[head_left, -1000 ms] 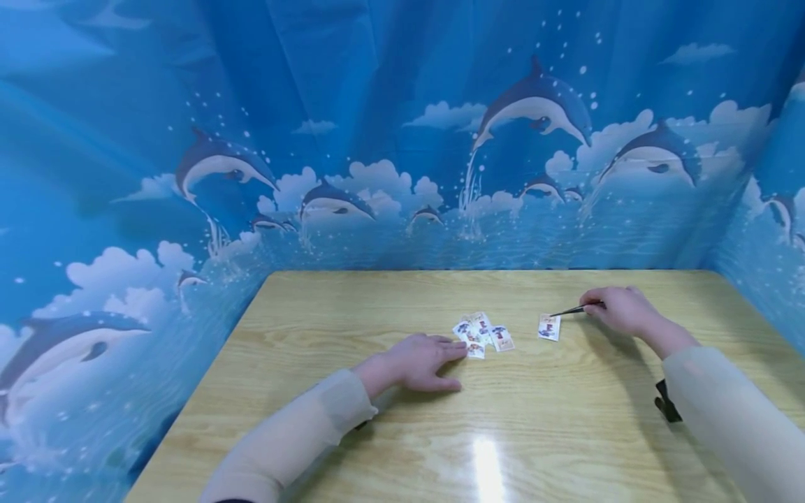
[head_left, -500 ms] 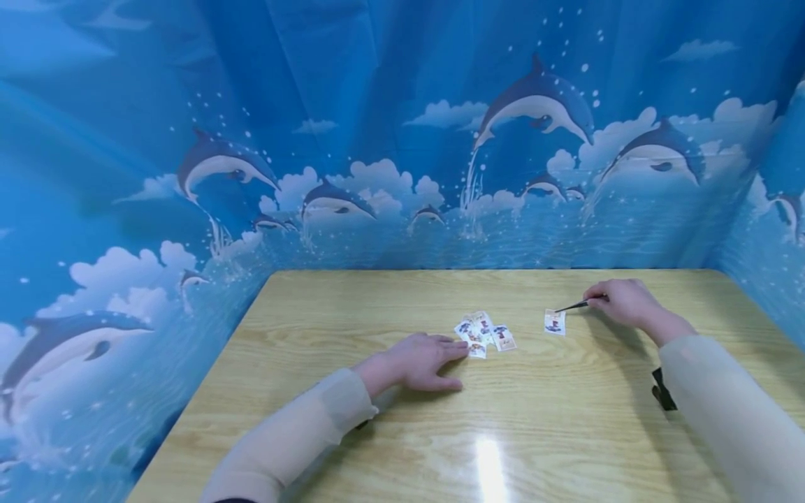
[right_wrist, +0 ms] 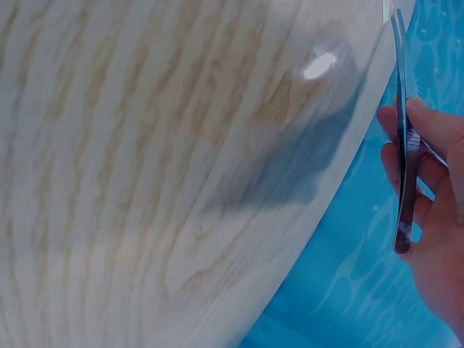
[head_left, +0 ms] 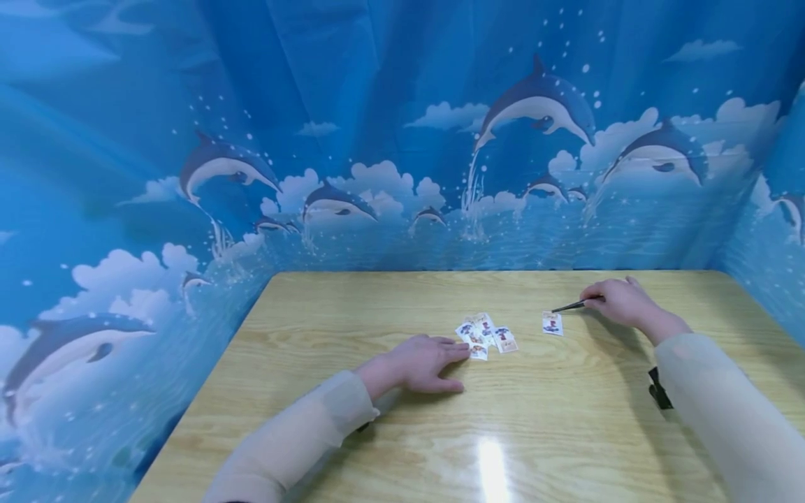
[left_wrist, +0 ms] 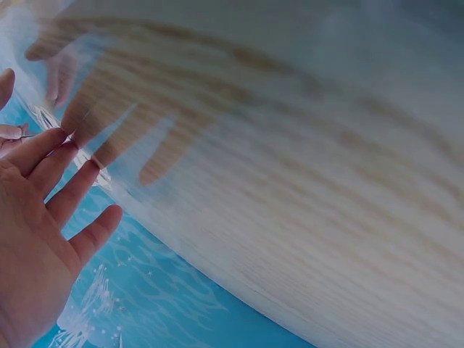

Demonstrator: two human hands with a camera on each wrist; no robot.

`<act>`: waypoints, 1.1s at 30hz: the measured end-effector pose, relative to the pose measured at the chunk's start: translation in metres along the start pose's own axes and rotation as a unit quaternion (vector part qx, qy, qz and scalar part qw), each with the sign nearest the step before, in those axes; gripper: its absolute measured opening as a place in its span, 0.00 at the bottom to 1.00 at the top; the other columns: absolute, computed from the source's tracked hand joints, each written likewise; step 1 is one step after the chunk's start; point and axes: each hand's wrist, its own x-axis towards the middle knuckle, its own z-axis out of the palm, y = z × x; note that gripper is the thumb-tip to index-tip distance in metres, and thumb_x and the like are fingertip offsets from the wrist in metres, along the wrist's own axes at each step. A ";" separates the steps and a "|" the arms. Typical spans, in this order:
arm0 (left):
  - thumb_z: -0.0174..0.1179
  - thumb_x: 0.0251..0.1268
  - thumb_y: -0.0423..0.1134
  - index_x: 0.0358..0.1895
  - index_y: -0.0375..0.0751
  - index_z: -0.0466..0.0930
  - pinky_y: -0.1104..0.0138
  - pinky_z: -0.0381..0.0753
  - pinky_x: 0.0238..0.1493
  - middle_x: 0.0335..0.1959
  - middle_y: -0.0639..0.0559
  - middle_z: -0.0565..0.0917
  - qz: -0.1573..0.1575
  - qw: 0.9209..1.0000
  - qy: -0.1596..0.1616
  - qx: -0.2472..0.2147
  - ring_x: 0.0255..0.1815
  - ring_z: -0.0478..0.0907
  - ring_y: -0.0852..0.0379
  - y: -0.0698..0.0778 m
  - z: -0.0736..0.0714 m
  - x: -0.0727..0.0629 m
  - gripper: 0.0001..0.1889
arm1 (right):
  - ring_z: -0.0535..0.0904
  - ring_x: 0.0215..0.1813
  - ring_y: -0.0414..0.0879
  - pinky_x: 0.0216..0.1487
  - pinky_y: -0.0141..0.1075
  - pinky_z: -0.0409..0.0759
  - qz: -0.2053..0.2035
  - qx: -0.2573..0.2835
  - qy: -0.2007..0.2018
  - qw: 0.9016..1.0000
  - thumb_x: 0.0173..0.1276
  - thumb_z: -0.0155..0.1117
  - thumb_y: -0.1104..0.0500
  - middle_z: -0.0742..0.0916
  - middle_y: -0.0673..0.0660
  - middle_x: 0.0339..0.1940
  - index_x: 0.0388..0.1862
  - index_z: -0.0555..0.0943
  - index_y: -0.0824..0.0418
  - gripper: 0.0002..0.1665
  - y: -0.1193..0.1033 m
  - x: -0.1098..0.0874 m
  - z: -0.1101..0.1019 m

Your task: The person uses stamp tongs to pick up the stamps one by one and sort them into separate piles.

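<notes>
My right hand (head_left: 622, 302) pinches a pair of metal tweezers (right_wrist: 403, 159) between thumb and fingers. Their tips reach the upper edge of a single small stamp-like picture paper (head_left: 553, 324), right of the middle of the table. Left of it, several similar papers (head_left: 476, 328) lie overlapping in a loose pile. My left hand (head_left: 424, 363) lies at the near left side of that pile, fingers stretched out and fingertips on the edge of the nearest paper. In the left wrist view the left palm (left_wrist: 29, 239) shows, its fingers spread and mirrored in the glossy surface.
A light wood-grain table (head_left: 352, 300) with a glossy top spreads beneath both hands. Behind it and along both sides hangs a blue curtain (head_left: 402, 140) printed with dolphins and clouds. A bright light reflection falls on the near part of the table.
The single paper at the tweezer tips has shifted slightly away from me and then a little left, along with my right hand. My left hand and the pile have stayed in place.
</notes>
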 end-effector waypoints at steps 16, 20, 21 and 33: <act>0.47 0.69 0.66 0.75 0.53 0.60 0.58 0.61 0.69 0.74 0.57 0.61 -0.004 0.999 0.010 -0.049 0.72 0.61 0.54 -0.003 -0.003 0.000 0.36 | 0.82 0.40 0.55 0.38 0.49 0.81 -0.035 0.044 0.029 0.998 0.70 0.61 0.63 0.86 0.65 0.43 0.49 0.82 0.71 0.14 -0.025 -0.040 -0.021; 0.46 0.70 0.65 0.75 0.53 0.59 0.58 0.59 0.70 0.75 0.56 0.59 -0.009 0.998 0.020 -0.066 0.72 0.60 0.53 -0.004 -0.006 0.004 0.36 | 0.82 0.37 0.50 0.36 0.46 0.80 -0.053 0.049 0.032 0.997 0.69 0.63 0.63 0.86 0.61 0.40 0.47 0.83 0.70 0.13 -0.039 -0.044 -0.017; 0.46 0.70 0.66 0.76 0.53 0.58 0.58 0.59 0.71 0.75 0.56 0.59 -0.010 0.998 0.021 -0.066 0.72 0.60 0.54 -0.003 -0.007 0.005 0.36 | 0.82 0.37 0.49 0.36 0.46 0.80 -0.057 0.051 0.031 0.997 0.69 0.63 0.63 0.86 0.60 0.40 0.47 0.83 0.70 0.13 -0.043 -0.044 -0.016; 0.44 0.70 0.66 0.77 0.52 0.55 0.54 0.55 0.72 0.77 0.55 0.53 0.023 0.999 0.004 -0.029 0.76 0.50 0.52 0.008 -0.008 0.024 0.37 | 0.81 0.37 0.46 0.35 0.43 0.78 -0.073 0.067 0.020 0.995 0.67 0.64 0.63 0.87 0.55 0.39 0.45 0.85 0.64 0.10 -0.070 -0.042 0.009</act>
